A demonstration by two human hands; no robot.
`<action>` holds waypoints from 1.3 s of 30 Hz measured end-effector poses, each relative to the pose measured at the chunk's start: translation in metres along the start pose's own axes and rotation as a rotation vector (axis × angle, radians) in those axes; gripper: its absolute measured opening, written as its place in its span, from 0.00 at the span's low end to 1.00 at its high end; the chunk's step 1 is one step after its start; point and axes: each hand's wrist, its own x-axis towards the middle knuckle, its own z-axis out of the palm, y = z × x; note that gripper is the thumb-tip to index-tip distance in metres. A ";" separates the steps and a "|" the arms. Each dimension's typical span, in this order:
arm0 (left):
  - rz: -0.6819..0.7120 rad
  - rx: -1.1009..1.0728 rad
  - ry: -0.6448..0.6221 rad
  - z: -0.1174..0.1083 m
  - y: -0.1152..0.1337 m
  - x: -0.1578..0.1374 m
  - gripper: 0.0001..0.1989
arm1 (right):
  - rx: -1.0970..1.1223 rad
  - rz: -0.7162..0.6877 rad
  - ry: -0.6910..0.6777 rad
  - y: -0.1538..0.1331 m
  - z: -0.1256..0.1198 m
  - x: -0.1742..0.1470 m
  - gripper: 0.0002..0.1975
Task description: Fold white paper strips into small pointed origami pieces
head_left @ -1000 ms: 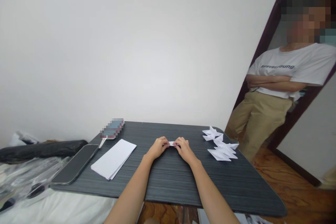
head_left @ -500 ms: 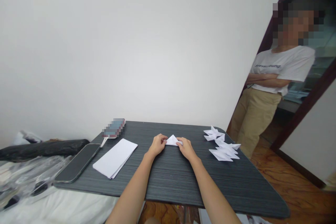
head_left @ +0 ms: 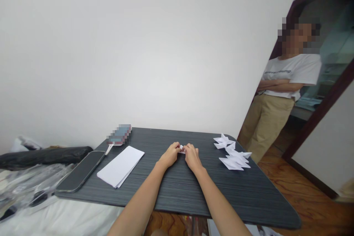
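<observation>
Close together near the middle of the dark table (head_left: 177,188), my left hand (head_left: 172,153) and my right hand (head_left: 192,156) both have their fingers closed on a small folded white paper (head_left: 181,149). Most of that paper is hidden behind the fingers; only a little white shows between them. To the right of my hands lie several folded paper boats (head_left: 235,159), pointed and white, grouped near the table's right side. On the left rests a stack of white paper sheets (head_left: 121,166).
Left of the sheets lies a dark-screened phone (head_left: 81,171), and behind it a second device (head_left: 121,135) with a white cable (head_left: 109,149). Plastic-wrapped items (head_left: 27,184) and a black roll (head_left: 47,156) border the table's left. A person (head_left: 282,81) stands with folded arms at the doorway.
My hands have come closer together, and their fingers now cover most of the folded paper, whose triangular peak showed before. The view has shifted slightly.
</observation>
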 end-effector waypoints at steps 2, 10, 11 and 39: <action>0.058 -0.008 -0.044 -0.001 0.008 0.000 0.15 | 0.018 -0.019 -0.021 -0.001 0.001 0.002 0.12; -0.200 0.078 -0.004 0.002 0.020 -0.002 0.13 | 0.021 0.010 -0.006 -0.002 -0.004 -0.006 0.14; -0.243 0.077 0.005 0.001 0.018 -0.002 0.13 | 0.018 0.020 0.003 -0.003 -0.006 -0.008 0.14; -0.482 -0.326 0.278 -0.004 -0.012 -0.006 0.10 | 0.654 0.126 0.095 0.020 0.001 0.009 0.08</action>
